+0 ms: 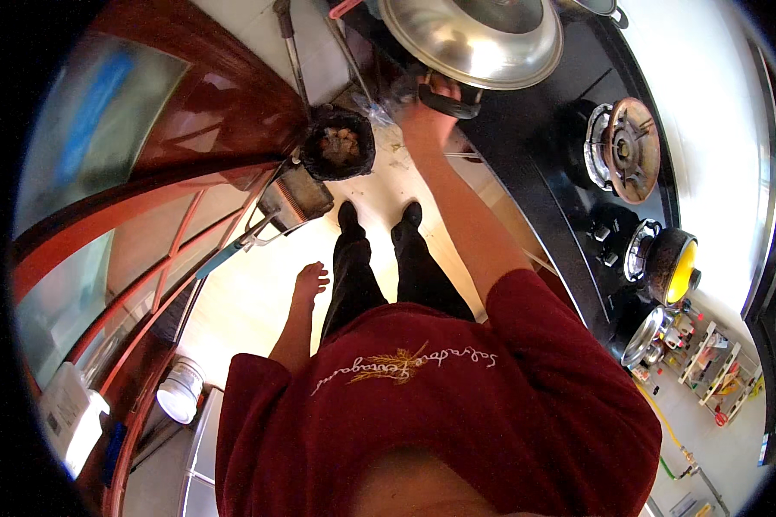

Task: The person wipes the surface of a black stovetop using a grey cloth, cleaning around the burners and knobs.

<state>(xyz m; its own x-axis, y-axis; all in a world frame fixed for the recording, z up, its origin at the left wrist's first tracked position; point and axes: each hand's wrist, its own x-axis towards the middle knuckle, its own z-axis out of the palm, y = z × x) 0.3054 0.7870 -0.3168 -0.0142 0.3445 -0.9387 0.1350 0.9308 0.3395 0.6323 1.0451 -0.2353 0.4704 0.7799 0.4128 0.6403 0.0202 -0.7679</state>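
A large wok with a domed steel lid point(483, 65) stands at the far end of the black stovetop point(535, 151). Its black side handle point(448, 103) points toward me. My right hand point(428, 121), slightly blurred, is closed around that handle, and the fingers show through its loop. Down by my left leg hangs my left hand point(311, 279), holding nothing, its fingers apart and loosely bent.
A bin lined with a black bag point(340, 145) holds scraps, beside a dustpan point(304, 191). Along the right are a burner point(631, 148) and a small pot with a yellow lid point(681, 271). Red-framed glass doors point(168, 250) stand left, near a white bucket point(180, 392).
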